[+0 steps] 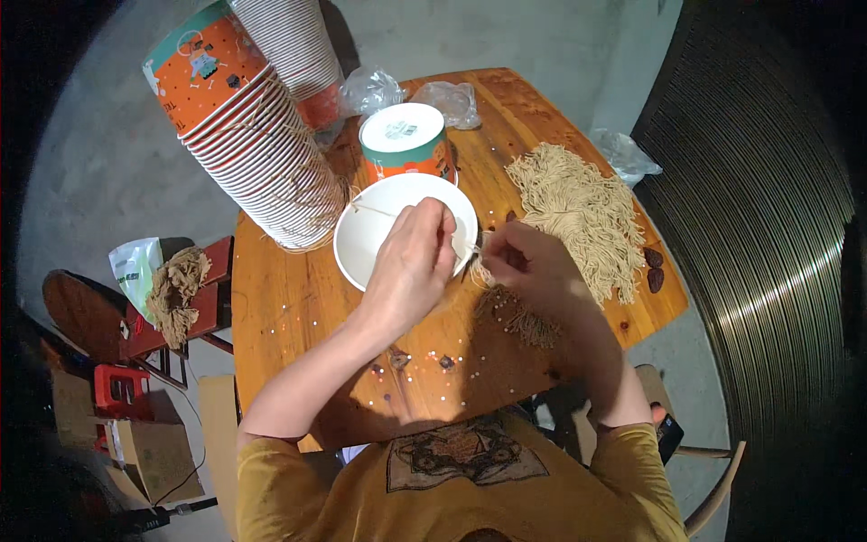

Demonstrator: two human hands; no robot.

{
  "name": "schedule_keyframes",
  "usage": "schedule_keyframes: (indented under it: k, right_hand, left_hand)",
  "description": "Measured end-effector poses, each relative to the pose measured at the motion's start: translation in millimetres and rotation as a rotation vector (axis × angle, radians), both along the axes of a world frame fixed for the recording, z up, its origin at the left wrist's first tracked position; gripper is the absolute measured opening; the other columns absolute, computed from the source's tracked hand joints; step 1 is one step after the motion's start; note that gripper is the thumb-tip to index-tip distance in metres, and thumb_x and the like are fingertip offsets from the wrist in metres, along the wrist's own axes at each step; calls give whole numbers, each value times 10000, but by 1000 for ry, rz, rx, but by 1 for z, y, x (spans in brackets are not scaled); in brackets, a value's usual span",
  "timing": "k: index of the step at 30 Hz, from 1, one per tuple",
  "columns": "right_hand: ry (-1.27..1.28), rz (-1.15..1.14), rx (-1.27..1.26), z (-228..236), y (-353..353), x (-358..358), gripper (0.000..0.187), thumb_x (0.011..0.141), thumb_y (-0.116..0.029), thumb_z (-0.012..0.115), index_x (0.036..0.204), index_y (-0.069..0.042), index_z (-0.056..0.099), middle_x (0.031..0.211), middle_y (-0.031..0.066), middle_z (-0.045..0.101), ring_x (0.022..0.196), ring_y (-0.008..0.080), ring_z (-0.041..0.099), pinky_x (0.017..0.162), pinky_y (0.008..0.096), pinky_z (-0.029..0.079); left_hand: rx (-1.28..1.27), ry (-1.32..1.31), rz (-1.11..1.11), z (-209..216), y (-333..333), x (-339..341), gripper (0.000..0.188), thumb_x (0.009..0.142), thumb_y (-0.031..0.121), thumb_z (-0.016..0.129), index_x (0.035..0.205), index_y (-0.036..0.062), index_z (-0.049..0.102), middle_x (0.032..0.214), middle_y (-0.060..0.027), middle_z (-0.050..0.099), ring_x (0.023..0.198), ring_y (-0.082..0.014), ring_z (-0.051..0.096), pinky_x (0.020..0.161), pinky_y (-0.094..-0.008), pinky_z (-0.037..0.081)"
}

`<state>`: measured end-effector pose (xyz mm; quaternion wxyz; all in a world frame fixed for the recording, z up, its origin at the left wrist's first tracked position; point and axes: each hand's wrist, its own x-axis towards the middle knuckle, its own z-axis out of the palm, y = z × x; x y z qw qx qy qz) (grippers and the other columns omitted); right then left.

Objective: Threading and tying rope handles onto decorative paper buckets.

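A paper bucket (357,244) with a white inside stands on the wooden table in front of me, its mouth upward. Across its opening runs a thin beige string (372,210) from the left part of the rim. My left hand (414,257) is closed over the bucket, fingers pinched on this string. At the bucket's right rim, my right hand (533,265) is also closed, pinching string close to the left fingertips. The knot or crossing between the fingers is too small to make out. A short bunch of string ends (533,327) lies in shadow below my right hand.
A tall leaning stack of paper buckets (262,163) rises at the left, string hanging along it. Behind the bucket sits an upside-down orange-and-green bucket (405,144). A heap of beige strings (578,217) covers the table's right. Clear plastic bags (447,101) lie at the back.
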<state>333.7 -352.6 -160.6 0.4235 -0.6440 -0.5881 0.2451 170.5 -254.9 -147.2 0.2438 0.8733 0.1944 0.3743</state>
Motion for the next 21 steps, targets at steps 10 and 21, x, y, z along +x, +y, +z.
schedule_keyframes:
  k: [10, 21]
  right_hand:
    - [89, 202, 106, 24, 14, 14, 80, 868, -105, 583, 907, -37, 568, 832, -9, 560, 741, 66, 524, 676, 220, 443]
    - [203, 172, 309, 2, 47, -30, 138, 891, -149, 519, 941, -22, 535, 767, 61, 588, 670, 122, 601, 624, 282, 493]
  left_hand:
    - [100, 301, -71, 7, -9, -36, 228, 809, 212, 641, 848, 23, 520, 732, -125, 565, 732, -312, 565, 642, -414, 460]
    - [-76, 251, -50, 8, 5, -81, 149, 859, 173, 581, 900, 30, 569, 831, -118, 555, 767, -299, 561, 699, -377, 458]
